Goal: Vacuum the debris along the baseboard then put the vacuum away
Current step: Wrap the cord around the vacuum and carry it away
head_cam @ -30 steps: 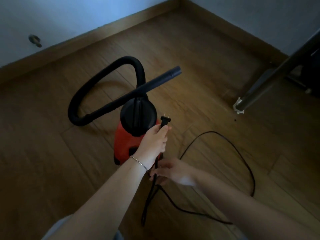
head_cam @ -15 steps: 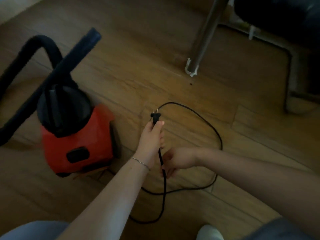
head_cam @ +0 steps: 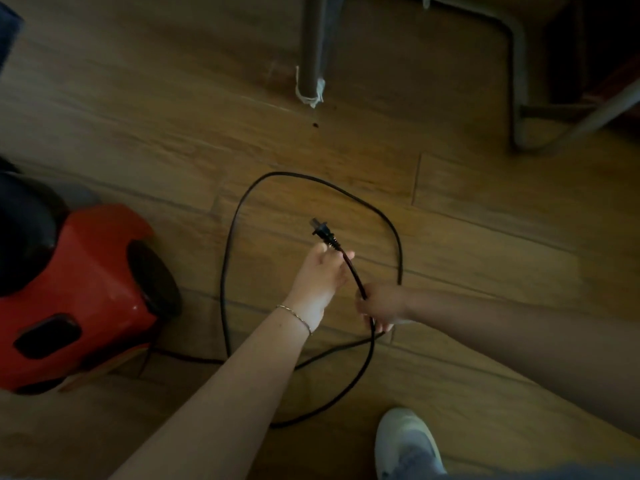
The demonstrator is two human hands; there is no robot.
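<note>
I see no readable text, no labels or brand marks, no numbers, nothing legible on anything near either hand

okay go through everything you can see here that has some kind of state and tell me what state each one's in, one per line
plug: unplugged, prongs bare, held off the floor
power cord: loose loop on the floor, not wound up
left hand: holding the cord just below the plug
right hand: closed around the cord further down
red vacuum: standing on the floor, cord attached at its base
small dark speck: lying on the floor near the metal leg
</note>
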